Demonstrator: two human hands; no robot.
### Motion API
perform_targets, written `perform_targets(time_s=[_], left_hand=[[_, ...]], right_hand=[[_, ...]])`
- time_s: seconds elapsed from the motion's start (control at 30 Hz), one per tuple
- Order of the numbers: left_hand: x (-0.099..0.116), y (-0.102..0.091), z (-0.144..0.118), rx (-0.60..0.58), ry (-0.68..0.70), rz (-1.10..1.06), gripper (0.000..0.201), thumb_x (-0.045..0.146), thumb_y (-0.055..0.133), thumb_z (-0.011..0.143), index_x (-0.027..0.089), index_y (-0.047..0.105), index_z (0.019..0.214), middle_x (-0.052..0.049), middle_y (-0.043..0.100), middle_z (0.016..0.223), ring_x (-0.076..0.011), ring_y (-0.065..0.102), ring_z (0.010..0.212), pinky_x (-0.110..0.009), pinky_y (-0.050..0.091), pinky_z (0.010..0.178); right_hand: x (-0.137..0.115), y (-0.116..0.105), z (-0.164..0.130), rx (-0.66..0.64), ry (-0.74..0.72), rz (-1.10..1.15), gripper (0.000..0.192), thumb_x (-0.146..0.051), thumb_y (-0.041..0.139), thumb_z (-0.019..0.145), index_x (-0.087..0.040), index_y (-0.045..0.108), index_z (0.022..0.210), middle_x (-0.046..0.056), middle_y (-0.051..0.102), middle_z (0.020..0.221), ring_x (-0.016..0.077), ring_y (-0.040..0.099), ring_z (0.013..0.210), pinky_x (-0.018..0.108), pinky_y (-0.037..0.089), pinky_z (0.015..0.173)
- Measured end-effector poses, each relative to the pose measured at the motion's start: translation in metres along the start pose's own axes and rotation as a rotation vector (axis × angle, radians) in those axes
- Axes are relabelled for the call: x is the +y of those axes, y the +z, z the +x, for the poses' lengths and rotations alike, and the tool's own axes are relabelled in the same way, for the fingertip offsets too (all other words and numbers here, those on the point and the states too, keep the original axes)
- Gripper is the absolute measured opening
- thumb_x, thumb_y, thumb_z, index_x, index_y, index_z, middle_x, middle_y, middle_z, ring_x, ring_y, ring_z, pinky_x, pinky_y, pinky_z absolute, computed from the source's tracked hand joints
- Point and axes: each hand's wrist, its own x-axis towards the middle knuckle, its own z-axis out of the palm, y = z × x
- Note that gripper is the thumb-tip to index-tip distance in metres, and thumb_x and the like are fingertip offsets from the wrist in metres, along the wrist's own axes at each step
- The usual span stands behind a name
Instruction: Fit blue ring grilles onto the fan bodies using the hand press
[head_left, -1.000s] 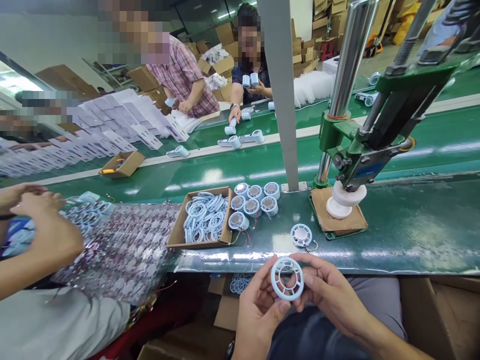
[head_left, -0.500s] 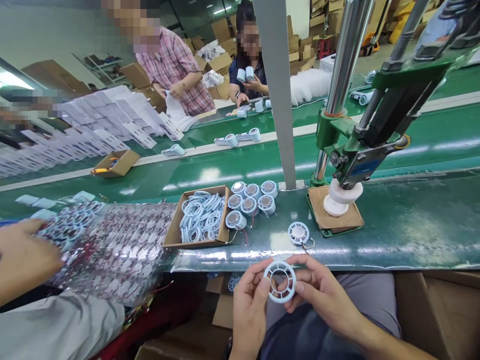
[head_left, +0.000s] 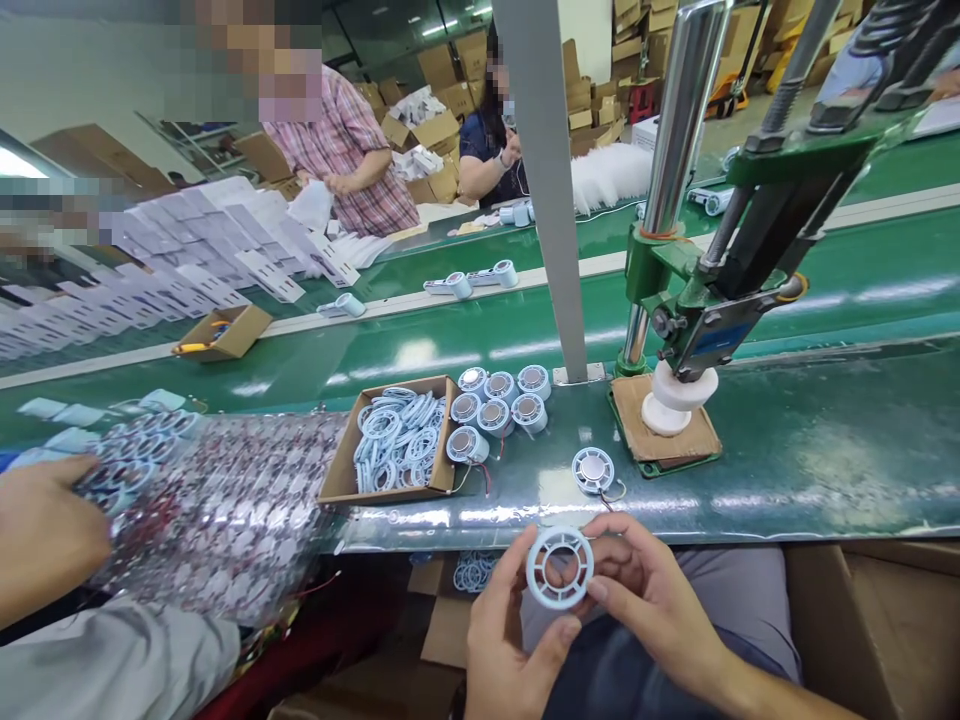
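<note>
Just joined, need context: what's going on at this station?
A person's right grip pinches a pale blue spoked ring, with the left grip at its other side, just on the near side of the green bench. On it, a wired round part lies alone, seven similar parts sit beside a cardboard box of blue rings, and a green press stands to the right.

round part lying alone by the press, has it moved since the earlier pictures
No: the round part keeps its place beside the green press, left of its base.
</note>
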Motion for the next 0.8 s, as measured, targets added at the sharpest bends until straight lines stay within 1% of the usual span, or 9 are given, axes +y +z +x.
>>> perform_targets(time_s=[0.07,0.17,0.27,0.33,0.4,0.47,0.5,0.67,0.8], left_hand=[[-0.008,-0.004,-0.001,0.015,0.025,0.104,0.068,0.048,0.085,0.071,0.02,0.067,0.13,-0.014,0.072,0.125,-0.0321,0.07,0.111,-0.034,0.056,0.096],[-0.017,-0.01,0.004,-0.025,0.056,0.262,0.067,0.038,0.086,0.07,0.021,0.066,0.132,-0.013,0.072,0.126,-0.0331,0.07,0.112,-0.038,0.056,0.098],[-0.024,-0.014,0.019,-0.111,0.109,0.407,0.061,0.031,0.08,0.075,0.022,0.064,0.133,-0.012,0.072,0.127,-0.0323,0.069,0.114,-0.041,0.056,0.099],[-0.028,-0.015,0.031,-0.131,0.142,0.482,0.057,0.03,0.076,0.077,0.02,0.064,0.133,-0.013,0.071,0.129,-0.0323,0.069,0.115,-0.043,0.056,0.099],[-0.033,-0.015,0.042,-0.133,0.157,0.548,0.054,0.03,0.073,0.079,0.018,0.064,0.131,-0.014,0.071,0.127,-0.0325,0.069,0.112,-0.045,0.056,0.097],[-0.038,-0.014,0.052,-0.141,0.176,0.601,0.051,0.03,0.068,0.082,0.018,0.062,0.132,-0.015,0.07,0.126,-0.0322,0.069,0.111,-0.047,0.057,0.095],[-0.041,-0.012,0.056,-0.151,0.198,0.623,0.051,0.031,0.066,0.084,0.018,0.06,0.133,-0.015,0.069,0.126,-0.032,0.068,0.112,-0.047,0.056,0.095],[-0.057,0.003,0.077,-0.177,0.404,0.82,0.046,0.029,0.062,0.088,0.011,0.06,0.13,-0.02,0.064,0.12,-0.0347,0.06,0.114,-0.054,0.052,0.097],[-0.068,0.008,0.089,-0.169,0.445,0.934,0.053,0.029,0.067,0.087,0.007,0.057,0.134,-0.021,0.062,0.119,-0.0364,0.057,0.113,-0.058,0.048,0.098]], right_hand=[[0.001,0.0,-0.002,0.023,-0.026,-0.044,0.036,-0.04,0.075,0.087,-0.023,0.052,0.108,0.004,0.075,0.091,0.0137,0.073,0.082,0.024,0.059,0.075],[0.005,-0.001,-0.004,0.049,-0.055,-0.154,0.033,-0.039,0.074,0.088,-0.023,0.053,0.109,0.006,0.075,0.094,0.0141,0.074,0.085,0.025,0.059,0.08],[0.007,-0.013,-0.004,0.029,-0.094,-0.42,0.024,-0.031,0.066,0.092,-0.021,0.057,0.112,0.008,0.075,0.098,0.016,0.074,0.086,0.028,0.061,0.08],[0.006,-0.03,-0.002,0.077,-0.227,-0.714,0.018,-0.023,0.06,0.094,-0.022,0.06,0.112,0.007,0.074,0.096,0.0156,0.073,0.081,0.029,0.061,0.077],[0.003,-0.051,0.003,0.197,-0.465,-1.018,0.02,-0.017,0.056,0.094,-0.023,0.062,0.112,0.007,0.073,0.097,0.0161,0.071,0.079,0.031,0.061,0.078],[0.002,-0.072,0.011,0.286,-0.656,-1.243,0.029,-0.016,0.057,0.092,-0.023,0.061,0.119,0.01,0.07,0.108,0.0204,0.07,0.092,0.037,0.061,0.085],[0.003,-0.08,0.015,0.288,-0.695,-1.322,0.035,-0.016,0.058,0.09,-0.023,0.059,0.125,0.012,0.068,0.116,0.0235,0.068,0.102,0.04,0.06,0.089],[0.02,-0.097,0.041,0.207,-0.577,-1.476,0.065,-0.02,0.061,0.087,-0.024,0.039,0.148,0.017,0.047,0.145,0.0303,0.053,0.132,0.048,0.054,0.105],[0.035,-0.097,0.053,0.215,-0.538,-1.481,0.07,-0.02,0.058,0.09,-0.026,0.031,0.154,0.017,0.045,0.149,0.0302,0.049,0.137,0.049,0.05,0.109]])
